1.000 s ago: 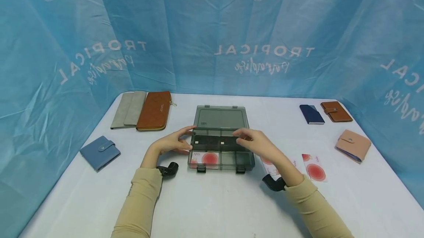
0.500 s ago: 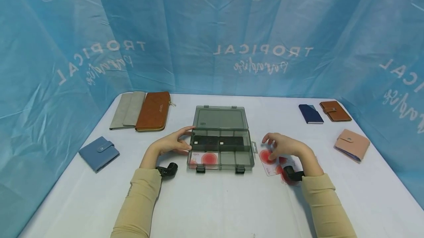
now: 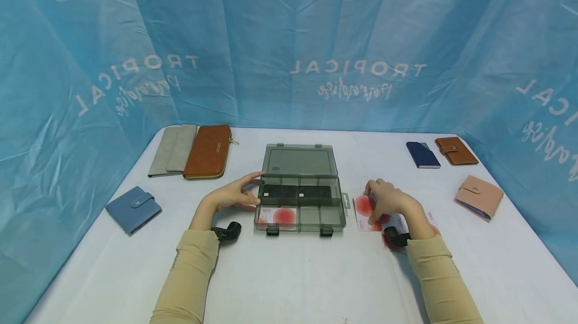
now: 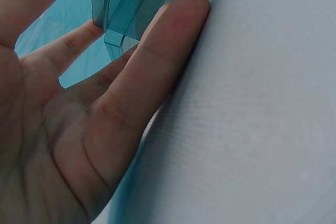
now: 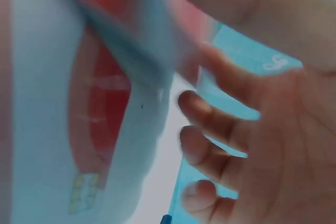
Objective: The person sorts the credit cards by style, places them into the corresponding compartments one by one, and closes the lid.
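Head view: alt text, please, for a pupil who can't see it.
A person's right hand grips a red-and-white plastic card at a white table, while their left hand touches an open, translucent grey-green plastic box holding two black cards and a red-and-white card. Coloured wallets lie towards both sides.

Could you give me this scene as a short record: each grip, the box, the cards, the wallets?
Left grip: touching the left side of the plastic box
Right grip: pinching a red-and-white card
Box lid: open, folded back
In box: two black cards, one red-circle card
Loose cards: on the table, partly hidden
At left: grey wallet, brown zip wallet, blue wallet
At right: navy case, brown wallet, pink wallet
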Demonstrator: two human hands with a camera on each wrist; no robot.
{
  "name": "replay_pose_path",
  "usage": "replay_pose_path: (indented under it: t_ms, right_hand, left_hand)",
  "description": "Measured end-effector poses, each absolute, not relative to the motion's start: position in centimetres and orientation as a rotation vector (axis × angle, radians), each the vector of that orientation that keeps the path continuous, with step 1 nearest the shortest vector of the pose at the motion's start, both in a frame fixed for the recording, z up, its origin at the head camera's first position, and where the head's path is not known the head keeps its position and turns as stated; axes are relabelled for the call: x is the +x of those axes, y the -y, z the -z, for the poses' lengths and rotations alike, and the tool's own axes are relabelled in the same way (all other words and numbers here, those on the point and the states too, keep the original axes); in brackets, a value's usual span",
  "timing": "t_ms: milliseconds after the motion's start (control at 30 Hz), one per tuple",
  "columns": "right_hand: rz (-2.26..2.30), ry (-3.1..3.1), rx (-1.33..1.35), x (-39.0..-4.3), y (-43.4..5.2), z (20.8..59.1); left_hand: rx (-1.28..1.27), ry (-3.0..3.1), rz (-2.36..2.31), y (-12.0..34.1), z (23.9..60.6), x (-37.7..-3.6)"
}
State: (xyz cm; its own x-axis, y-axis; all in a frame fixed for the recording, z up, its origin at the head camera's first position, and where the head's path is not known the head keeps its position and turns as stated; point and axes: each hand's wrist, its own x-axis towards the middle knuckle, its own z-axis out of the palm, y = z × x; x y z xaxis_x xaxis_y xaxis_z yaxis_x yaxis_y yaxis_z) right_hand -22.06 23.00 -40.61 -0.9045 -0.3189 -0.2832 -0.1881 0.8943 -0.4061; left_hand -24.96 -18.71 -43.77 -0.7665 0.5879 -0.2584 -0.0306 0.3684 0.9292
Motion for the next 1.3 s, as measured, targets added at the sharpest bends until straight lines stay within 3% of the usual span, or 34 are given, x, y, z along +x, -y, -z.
replay_pose_path:
  t_ms: [367,767,1033,1300]
  right_hand:
    - [1.333,-2.747,-0.121,-22.9,-23.6,40.3]
    - [1.964,-2.343,-0.227,-22.1,-20.6,38.6]
    - [1.766,-2.392,-0.295,-21.1,-18.4,38.4]
    - [1.199,-2.596,-0.683,-19.8,-16.0,39.1]
  left_hand:
    - [0.462,-2.062,-1.427,18.7,43.7,-24.8]
    - [0.465,-2.067,-1.421,18.7,43.6,-24.8]
    - [0.471,-2.066,-1.424,18.7,43.6,-24.8]
    - [0.464,-2.061,-1.425,18.7,43.6,-24.8]
